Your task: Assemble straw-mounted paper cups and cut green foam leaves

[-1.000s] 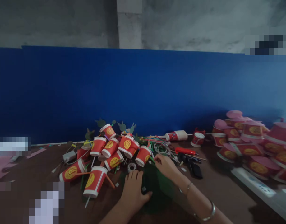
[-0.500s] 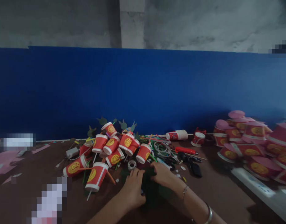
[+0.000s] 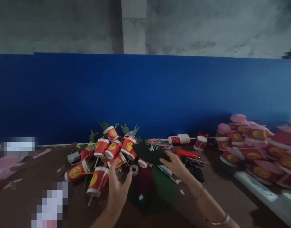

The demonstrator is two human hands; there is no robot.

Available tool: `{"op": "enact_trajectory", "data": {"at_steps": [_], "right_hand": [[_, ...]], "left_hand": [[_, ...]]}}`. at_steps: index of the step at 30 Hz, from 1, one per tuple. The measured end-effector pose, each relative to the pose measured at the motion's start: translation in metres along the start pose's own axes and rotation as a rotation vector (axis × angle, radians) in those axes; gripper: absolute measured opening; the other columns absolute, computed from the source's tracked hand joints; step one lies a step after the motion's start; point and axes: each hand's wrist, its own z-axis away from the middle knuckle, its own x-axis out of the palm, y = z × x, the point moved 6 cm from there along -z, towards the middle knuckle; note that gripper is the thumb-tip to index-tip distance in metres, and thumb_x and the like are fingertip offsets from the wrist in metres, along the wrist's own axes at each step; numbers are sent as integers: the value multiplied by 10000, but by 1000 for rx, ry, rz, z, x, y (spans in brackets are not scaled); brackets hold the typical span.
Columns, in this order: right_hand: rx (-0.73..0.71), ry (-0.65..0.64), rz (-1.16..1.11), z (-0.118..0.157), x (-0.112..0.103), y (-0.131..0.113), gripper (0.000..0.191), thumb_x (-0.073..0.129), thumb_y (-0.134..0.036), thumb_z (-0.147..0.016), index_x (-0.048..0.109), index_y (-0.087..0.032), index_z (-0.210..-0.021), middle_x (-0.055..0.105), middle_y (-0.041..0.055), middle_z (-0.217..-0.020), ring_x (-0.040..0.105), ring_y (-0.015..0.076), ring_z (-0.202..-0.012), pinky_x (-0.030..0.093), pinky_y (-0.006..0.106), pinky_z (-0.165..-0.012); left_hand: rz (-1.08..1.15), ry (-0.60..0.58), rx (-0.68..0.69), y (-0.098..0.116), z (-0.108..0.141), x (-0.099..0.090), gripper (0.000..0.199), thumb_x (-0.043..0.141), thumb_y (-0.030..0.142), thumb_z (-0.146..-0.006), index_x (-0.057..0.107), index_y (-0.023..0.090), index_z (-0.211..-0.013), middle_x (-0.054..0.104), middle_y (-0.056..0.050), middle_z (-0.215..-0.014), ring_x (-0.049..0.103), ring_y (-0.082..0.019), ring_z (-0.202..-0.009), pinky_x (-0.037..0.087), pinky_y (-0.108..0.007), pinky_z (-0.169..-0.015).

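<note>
My right hand (image 3: 174,165) pinches the edge of a dark green paper cutout (image 3: 147,153), held up over the table with its irregular outline tilted to the left. Thumb and fingers spread apart, my left hand (image 3: 120,186) holds nothing and is close to a tape roll (image 3: 134,170). To its left lies a heap of red paper cups (image 3: 98,180) with yellow emblems and straws. Below the cutout, dark green and dark red sheets (image 3: 162,186) lie flat on the table, a small white scrap (image 3: 141,197) on top.
Several red cups with pink paper pieces (image 3: 256,155) are piled at the right, by a white power strip (image 3: 256,186). A red glue gun (image 3: 189,154), wires and straws lie behind my right hand. Pink sheets (image 3: 5,166) lie at far left. A blue panel (image 3: 145,95) stands behind.
My right hand has lifted the dark cutout up and away from me, partly covering a cup. My left hand has moved left, its fingers now spread.
</note>
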Motion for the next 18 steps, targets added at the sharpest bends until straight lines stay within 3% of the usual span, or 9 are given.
{"op": "enact_trajectory", "data": {"at_steps": [3, 6, 9, 12, 15, 18], "right_hand": [[-18, 27, -234, 2, 16, -8, 377, 564, -353, -725, 545, -154, -1045, 645, 39, -856, 548, 144, -643, 414, 233, -531], [-57, -62, -241, 10, 47, -14, 273, 567, -353, -747, 574, -166, -946, 630, 4, -767, 517, 118, -597, 397, 212, -521], [-95, -103, 29, 12, 58, -8, 269, 474, -382, -824, 612, -159, -765, 606, -6, -651, 526, 130, -610, 398, 214, -542], [35, 3, 559, 1, 27, 12, 353, 299, -279, -902, 624, -175, -815, 653, 23, -761, 581, 149, -711, 413, 218, -611], [138, 51, 743, -10, -14, 32, 218, 445, -95, -766, 630, -148, -868, 666, 100, -842, 595, 222, -822, 397, 276, -689], [201, -34, 861, -13, -35, 50, 222, 499, 20, -592, 634, -132, -681, 665, 127, -729, 608, 262, -764, 383, 299, -662]], "left_hand": [[267, -149, -276, -10, 1, 27, 495, 622, 394, -693, 507, 138, -1101, 586, -129, -1067, 580, -246, -942, 475, -360, -789], [402, -288, -396, -13, 9, 55, 374, 598, 423, -723, 598, 132, -958, 649, -88, -949, 590, -226, -919, 460, -326, -804], [316, -158, -342, -17, 8, 54, 331, 554, 456, -752, 616, 140, -830, 657, -45, -793, 592, -205, -793, 461, -310, -746], [208, -34, -205, -19, 3, 43, 305, 526, 449, -769, 612, 160, -819, 655, -51, -825, 579, -206, -813, 446, -308, -772], [165, -5, -163, -23, 1, 39, 302, 519, 454, -769, 608, 170, -822, 649, -53, -806, 578, -206, -785, 451, -301, -737], [160, -19, -179, -27, 1, 41, 297, 519, 459, -769, 584, 171, -740, 613, -21, -683, 561, -177, -664, 451, -273, -649]]}}
